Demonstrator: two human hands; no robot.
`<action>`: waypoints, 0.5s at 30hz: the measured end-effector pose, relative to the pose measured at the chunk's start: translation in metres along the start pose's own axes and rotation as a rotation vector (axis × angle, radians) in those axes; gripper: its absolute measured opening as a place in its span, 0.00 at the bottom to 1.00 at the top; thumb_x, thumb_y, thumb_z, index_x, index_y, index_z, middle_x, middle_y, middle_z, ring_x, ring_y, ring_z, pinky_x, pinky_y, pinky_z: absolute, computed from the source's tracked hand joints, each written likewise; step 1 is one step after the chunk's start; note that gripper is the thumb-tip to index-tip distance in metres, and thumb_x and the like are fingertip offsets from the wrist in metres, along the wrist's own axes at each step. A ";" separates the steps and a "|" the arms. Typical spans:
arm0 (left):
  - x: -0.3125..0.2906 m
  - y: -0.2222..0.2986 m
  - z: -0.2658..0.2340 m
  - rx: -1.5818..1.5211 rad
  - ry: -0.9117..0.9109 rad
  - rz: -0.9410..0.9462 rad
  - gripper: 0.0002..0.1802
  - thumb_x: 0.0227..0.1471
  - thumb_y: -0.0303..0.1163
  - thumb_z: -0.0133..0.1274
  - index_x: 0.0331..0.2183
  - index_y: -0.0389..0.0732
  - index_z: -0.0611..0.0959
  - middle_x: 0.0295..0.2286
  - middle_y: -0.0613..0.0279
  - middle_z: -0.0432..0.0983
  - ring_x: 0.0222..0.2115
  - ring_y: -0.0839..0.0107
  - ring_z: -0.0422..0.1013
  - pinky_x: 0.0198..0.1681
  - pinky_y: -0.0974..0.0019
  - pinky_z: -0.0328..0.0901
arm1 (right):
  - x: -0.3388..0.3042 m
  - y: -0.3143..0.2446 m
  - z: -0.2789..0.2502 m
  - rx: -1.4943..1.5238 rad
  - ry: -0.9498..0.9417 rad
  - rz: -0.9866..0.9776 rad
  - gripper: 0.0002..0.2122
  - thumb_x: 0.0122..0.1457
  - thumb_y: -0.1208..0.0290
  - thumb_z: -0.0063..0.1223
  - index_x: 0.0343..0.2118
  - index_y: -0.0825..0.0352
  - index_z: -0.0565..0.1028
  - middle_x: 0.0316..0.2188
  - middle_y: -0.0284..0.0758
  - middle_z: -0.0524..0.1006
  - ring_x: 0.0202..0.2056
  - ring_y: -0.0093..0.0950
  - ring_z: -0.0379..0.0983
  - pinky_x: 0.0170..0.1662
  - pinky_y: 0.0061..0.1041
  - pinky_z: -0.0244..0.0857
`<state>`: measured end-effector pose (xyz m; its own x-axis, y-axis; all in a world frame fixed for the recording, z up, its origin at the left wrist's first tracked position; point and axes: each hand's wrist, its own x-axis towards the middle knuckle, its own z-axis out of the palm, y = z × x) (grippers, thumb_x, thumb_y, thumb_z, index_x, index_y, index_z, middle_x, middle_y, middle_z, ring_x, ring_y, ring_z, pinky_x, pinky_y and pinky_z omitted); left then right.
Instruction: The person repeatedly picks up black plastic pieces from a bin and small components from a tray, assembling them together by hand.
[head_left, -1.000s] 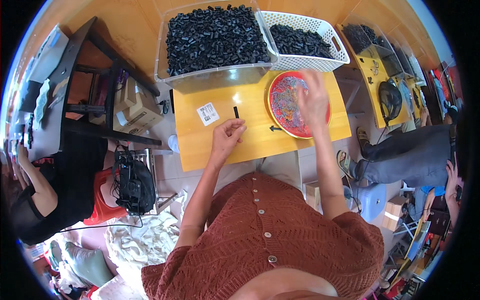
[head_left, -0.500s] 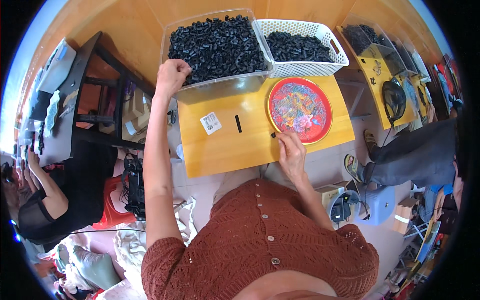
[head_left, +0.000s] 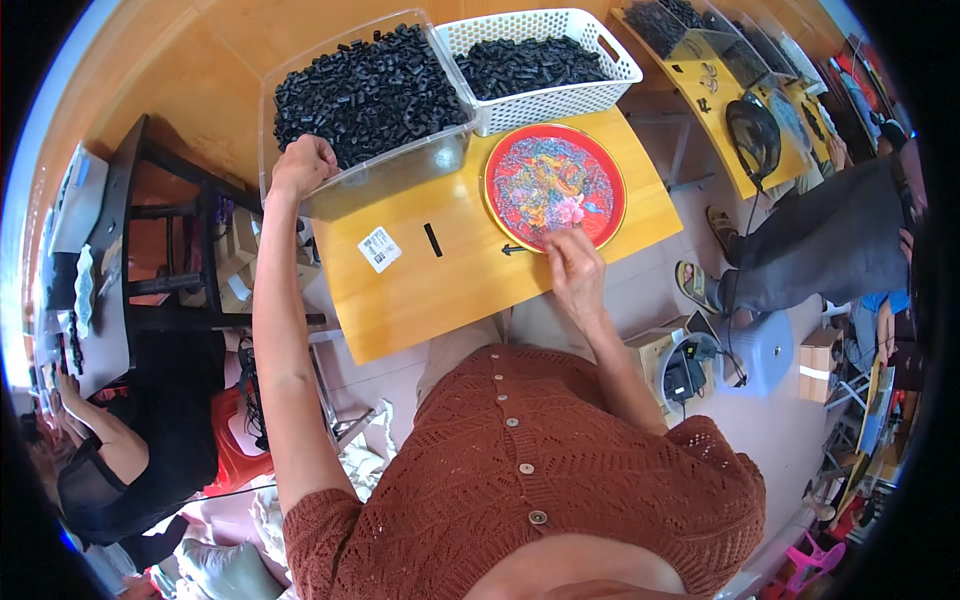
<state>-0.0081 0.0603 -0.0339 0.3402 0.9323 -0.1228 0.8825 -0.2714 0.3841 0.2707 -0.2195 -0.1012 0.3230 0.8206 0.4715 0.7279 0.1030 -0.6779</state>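
My left hand (head_left: 303, 166) is at the near left edge of a clear plastic bin (head_left: 395, 176) heaped with small black plastic parts (head_left: 370, 95). Its fingers are curled down toward the parts, and whatever they hold is hidden. Over the near rim of a round red tray (head_left: 500, 190) is my right hand (head_left: 576, 268), thumb and fingertips pinched together. Small shiny pieces (head_left: 550, 180) cover much of the tray's floral bottom. Just left of the right fingertips, a short black rod-like part (head_left: 514, 249) appears to lie on the yellow table (head_left: 400, 310).
A white perforated basket (head_left: 560, 103) of black parts stands beside the bin. On the table lie a white label (head_left: 379, 249) and a black strip (head_left: 432, 240). A dark stand (head_left: 190, 210) is at left. Other people sit on both sides, a blue stool (head_left: 765, 350) at right.
The view has shifted, so the table appears farther left and higher. My right hand has moved right, away from the black part and onto the tray's rim. The left hand stays at the bin.
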 end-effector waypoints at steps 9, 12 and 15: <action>-0.003 0.002 0.002 -0.145 0.166 0.082 0.05 0.34 0.27 0.57 0.19 0.38 0.77 0.19 0.61 0.75 0.23 0.70 0.72 0.28 0.67 0.65 | 0.019 0.056 -0.024 -0.388 0.009 0.162 0.04 0.44 0.78 0.53 0.25 0.68 0.76 0.26 0.40 0.74 0.31 0.39 0.69 0.34 0.35 0.62; -0.013 0.012 -0.001 -0.192 0.315 0.116 0.05 0.36 0.27 0.57 0.21 0.38 0.78 0.17 0.63 0.73 0.20 0.74 0.70 0.27 0.70 0.64 | 0.022 0.053 -0.024 -0.399 -0.029 0.148 0.03 0.43 0.77 0.54 0.24 0.67 0.76 0.26 0.38 0.75 0.32 0.37 0.69 0.35 0.35 0.60; -0.023 0.015 0.000 -0.308 0.560 0.187 0.04 0.38 0.26 0.56 0.23 0.38 0.78 0.17 0.64 0.72 0.19 0.77 0.67 0.25 0.72 0.62 | 0.023 0.046 -0.023 -0.406 -0.149 0.245 0.04 0.41 0.75 0.56 0.24 0.66 0.77 0.26 0.37 0.75 0.33 0.35 0.69 0.36 0.34 0.57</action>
<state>-0.0023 0.0345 -0.0255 0.1851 0.8820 0.4333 0.6635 -0.4374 0.6070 0.3260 -0.2090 -0.1084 0.4459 0.8677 0.2198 0.8277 -0.3062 -0.4704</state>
